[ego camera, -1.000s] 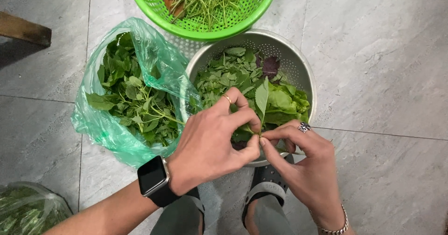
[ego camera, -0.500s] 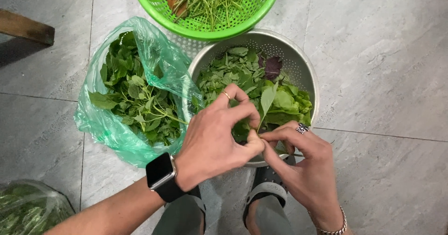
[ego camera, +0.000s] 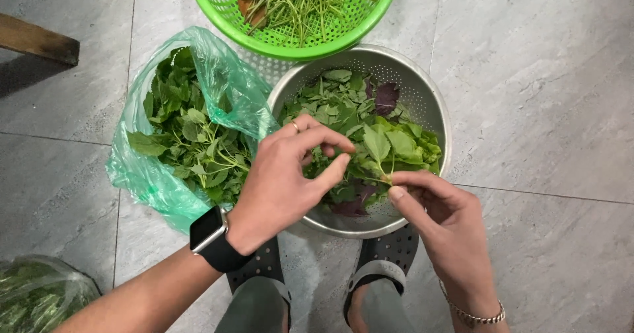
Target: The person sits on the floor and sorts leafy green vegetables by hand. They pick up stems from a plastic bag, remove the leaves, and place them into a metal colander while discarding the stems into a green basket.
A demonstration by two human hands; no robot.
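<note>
Over a metal colander (ego camera: 428,95) full of picked green and purple leaves, both hands work on a leafy herb sprig (ego camera: 389,148). My right hand (ego camera: 442,224) pinches the sprig's stem at its base, fingers closed on it. My left hand (ego camera: 287,171), with a ring and a black smartwatch on the wrist, reaches in from the left; its thumb and fingers are at the sprig's lower leaves. Whether they grip a leaf is hard to tell.
A green plastic bag (ego camera: 155,181) of leafy herbs lies open left of the colander. A green plastic basket (ego camera: 218,9) with bare stems sits behind it. Another bag of greens (ego camera: 39,293) is at bottom left. My sandalled feet (ego camera: 386,267) rest below the colander on grey tiles.
The hands have drawn slightly apart. The sprig now stands upright in my right hand, and my left fingers have shifted up along its leaves.
</note>
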